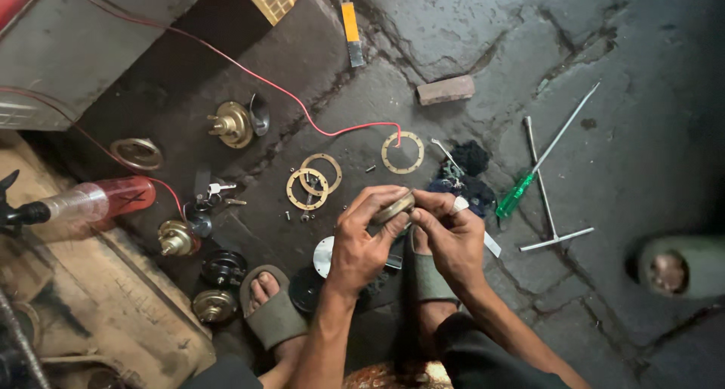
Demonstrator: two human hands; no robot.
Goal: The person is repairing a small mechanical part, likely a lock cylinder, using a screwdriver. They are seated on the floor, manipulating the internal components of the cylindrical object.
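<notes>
Both hands meet over the stone floor, above my sandalled feet. My left hand (362,242) grips a round metal disc part (393,208) by its edge. My right hand (451,238) pinches the same disc from the right side, and a small white strip (460,205) sticks out by its fingers. Under the hands lie a shiny round plate (324,254) and a dark round housing (306,289). Several brass gasket rings lie just beyond: two overlapping ones (313,181) and a single one (402,152).
A green-handled screwdriver (516,196) and a T-handle wrench (545,200) lie to the right. Horn-like brass parts (232,124) (177,239), keys (217,189), a red wire (332,132) and a spray bottle (94,200) sit to the left. A brick (445,89) lies beyond.
</notes>
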